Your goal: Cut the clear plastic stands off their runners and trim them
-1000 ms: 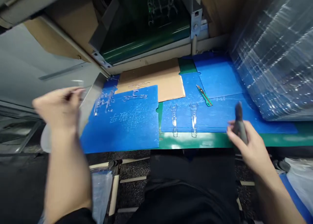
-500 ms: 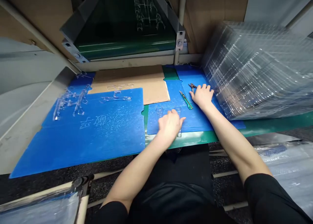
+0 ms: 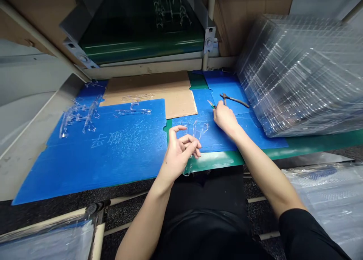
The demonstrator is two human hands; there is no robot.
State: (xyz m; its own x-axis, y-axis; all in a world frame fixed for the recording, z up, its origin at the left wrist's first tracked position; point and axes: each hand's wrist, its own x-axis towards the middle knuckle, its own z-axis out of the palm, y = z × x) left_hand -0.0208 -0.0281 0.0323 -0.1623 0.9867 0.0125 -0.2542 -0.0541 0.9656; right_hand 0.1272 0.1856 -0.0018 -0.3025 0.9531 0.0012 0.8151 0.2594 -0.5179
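My left hand (image 3: 180, 152) is closed, thumb against fingers, on a clear plastic piece (image 3: 202, 131) that is branched and partly hidden by the fingers. It is above the front edge of the blue sheet (image 3: 187, 142). Over on the right, my right hand (image 3: 226, 118) is wrapped around a green utility knife (image 3: 211, 104); only the knife's blade end shows past the fingers. Just behind that hand lie dark-handled cutting pliers (image 3: 238, 101), apart from it.
Clear plastic parts (image 3: 81, 116) lie on the left blue sheet (image 3: 136, 154), with others near the cardboard (image 3: 178, 105). A stack of clear plastic trays (image 3: 297, 78) stands at right. Behind is a green conveyor belt (image 3: 141, 48) carrying more clear parts (image 3: 170, 6).
My left hand has turned and come up with the clear plastic piece. My right hand has moved left from beside the pliers and taken hold of the utility knife.
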